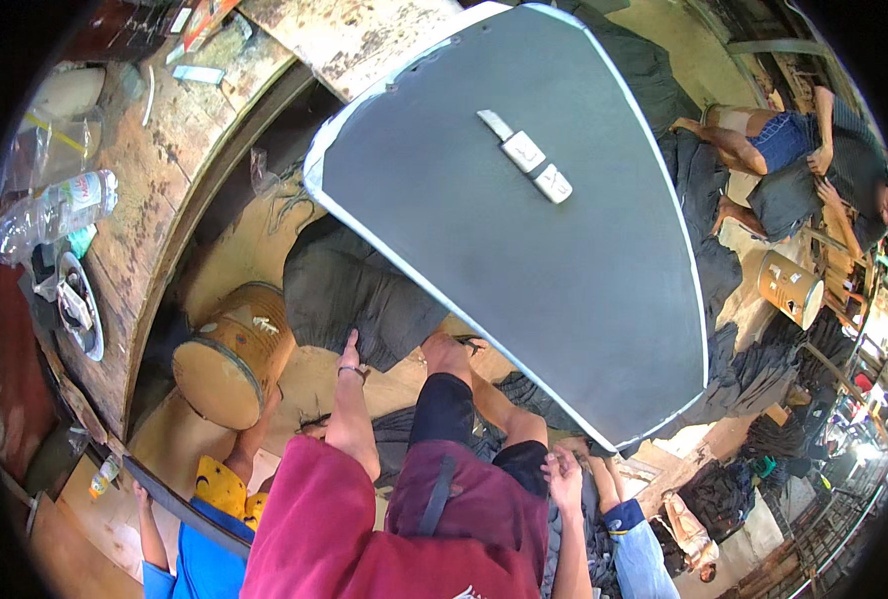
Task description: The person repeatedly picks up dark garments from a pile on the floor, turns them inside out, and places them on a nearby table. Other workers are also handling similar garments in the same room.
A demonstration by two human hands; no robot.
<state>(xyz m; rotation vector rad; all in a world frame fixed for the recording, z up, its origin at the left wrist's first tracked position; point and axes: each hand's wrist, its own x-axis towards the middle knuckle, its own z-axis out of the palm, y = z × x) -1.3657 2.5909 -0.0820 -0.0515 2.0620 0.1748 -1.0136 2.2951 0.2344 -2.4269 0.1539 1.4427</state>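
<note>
My left hand (pixel 351 357), with a band at the wrist, reaches forward and rests against a dark crumpled cloth (pixel 364 290). Its visible fingers look stretched out; some are hidden by the cloth. My right hand (pixel 564 477) is near my right thigh, close to the board's near corner. Its fingers are curled in, and whatever they may hold is too small to make out. In front of me stands a large dark grey board (pixel 524 260) with a pale edge. On it lies a white-handled cutter knife (pixel 539 168) with its blade out.
A worn wooden table (pixel 194 130) at the left bears a plastic bottle (pixel 54 215) and a metal tray (pixel 79 309). Beside my left arm stands a round tin drum (pixel 234 349). Dark cloth heaps (pixel 703 190) surround the board. Other people sit at right and close beside me.
</note>
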